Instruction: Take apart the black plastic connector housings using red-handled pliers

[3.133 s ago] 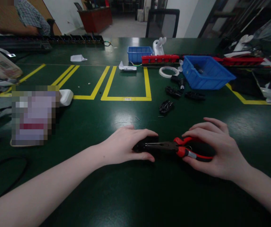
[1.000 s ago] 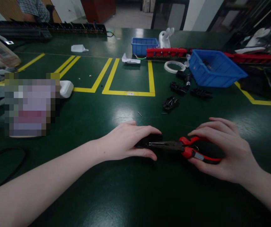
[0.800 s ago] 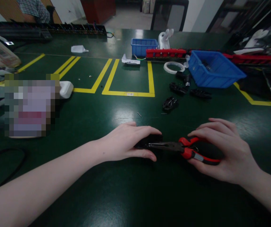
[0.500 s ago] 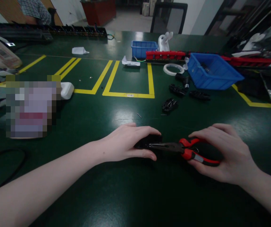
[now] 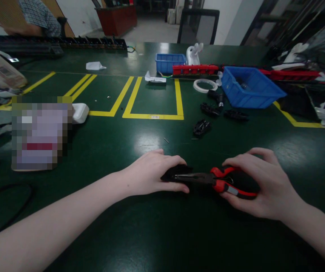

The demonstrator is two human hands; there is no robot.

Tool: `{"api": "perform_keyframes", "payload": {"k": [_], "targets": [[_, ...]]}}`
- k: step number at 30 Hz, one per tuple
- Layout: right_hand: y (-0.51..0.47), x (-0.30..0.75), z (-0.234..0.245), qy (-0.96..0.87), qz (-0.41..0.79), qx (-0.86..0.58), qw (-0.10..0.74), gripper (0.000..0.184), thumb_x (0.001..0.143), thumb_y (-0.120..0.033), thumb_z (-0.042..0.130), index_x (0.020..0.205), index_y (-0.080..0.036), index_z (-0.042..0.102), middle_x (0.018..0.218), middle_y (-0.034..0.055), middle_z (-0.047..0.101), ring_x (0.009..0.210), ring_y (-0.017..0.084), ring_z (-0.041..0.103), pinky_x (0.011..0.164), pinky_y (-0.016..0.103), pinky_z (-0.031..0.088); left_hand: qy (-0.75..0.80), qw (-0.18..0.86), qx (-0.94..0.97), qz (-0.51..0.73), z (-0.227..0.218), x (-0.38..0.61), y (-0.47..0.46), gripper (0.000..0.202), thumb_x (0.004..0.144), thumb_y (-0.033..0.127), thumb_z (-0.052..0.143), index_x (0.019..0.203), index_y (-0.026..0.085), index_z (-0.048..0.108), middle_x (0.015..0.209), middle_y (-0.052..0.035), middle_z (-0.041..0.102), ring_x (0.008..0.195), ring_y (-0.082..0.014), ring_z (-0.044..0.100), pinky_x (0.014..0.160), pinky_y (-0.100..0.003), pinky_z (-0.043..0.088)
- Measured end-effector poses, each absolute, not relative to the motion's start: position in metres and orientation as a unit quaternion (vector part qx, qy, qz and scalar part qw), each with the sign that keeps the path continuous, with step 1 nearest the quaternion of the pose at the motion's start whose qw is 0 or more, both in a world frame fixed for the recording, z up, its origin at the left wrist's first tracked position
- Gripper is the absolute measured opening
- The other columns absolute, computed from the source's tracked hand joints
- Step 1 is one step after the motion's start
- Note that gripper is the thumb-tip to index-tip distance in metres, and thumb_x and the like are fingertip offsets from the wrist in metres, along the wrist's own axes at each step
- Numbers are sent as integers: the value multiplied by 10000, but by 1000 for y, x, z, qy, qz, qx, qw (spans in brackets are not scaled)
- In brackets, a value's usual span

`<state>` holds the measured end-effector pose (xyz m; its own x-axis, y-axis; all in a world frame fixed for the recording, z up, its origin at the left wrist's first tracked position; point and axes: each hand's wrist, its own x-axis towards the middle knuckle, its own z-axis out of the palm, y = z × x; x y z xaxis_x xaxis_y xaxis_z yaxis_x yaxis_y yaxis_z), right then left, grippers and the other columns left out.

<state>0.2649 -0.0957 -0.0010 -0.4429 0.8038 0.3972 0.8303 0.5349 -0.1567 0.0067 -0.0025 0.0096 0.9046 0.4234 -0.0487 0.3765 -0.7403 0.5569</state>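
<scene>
My left hand point(image 5: 151, 174) presses down on a small black plastic part point(image 5: 176, 172) on the green table point(image 5: 151, 230), fingers wrapped over it. My right hand point(image 5: 260, 185) grips the red-and-black handles of long-nose pliers point(image 5: 207, 178). The pliers' thin jaws point left and reach into the black part under my left fingers. Most of the part is hidden by my hand.
Several loose black parts point(image 5: 201, 127) lie beyond my hands, near a big blue bin point(image 5: 250, 87), a tape roll point(image 5: 203, 85) and a red strip point(image 5: 194, 69). A smaller blue bin point(image 5: 170, 62) sits farther back. A blurred package point(image 5: 39, 133) lies left. Another person point(image 5: 34, 19) stands far left.
My hands stay almost still on the part and pliers. The view has shifted slightly; my left fingers have drawn back a little off the part.
</scene>
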Motion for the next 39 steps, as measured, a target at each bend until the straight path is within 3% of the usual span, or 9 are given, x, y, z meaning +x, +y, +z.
{"api": "perform_keyframes", "payload": {"k": [4,8,18,39], "targets": [[-93,268,2,-849,-21,-476,226,362,719,-406,611,1025,-259,485,816,36,643,746,271,632,921,566,352,198,274,941,34,11,8,-3,407,845,522,588,1051,172,596,828,1,666,617,-134,528,657,-272,363],[-92,270,1,-847,-22,-481,226,369,687,-404,632,1000,-264,499,858,46,645,832,285,629,962,564,338,195,268,943,26,12,8,-4,382,858,508,577,1036,170,598,801,7,651,621,-133,519,654,-270,361],[-98,262,-2,-843,-44,-488,223,385,694,-425,637,975,-172,560,860,72,650,866,253,626,973,505,345,220,284,933,11,12,7,-4,358,857,480,591,1062,187,591,891,-1,663,710,-160,539,631,-263,354],[-92,277,-2,-825,-39,-512,235,418,658,-423,667,1006,-221,554,891,43,668,869,256,635,978,506,341,236,314,919,14,17,8,-6,358,856,470,590,1084,194,591,900,1,670,730,-161,574,667,-278,398]]}}
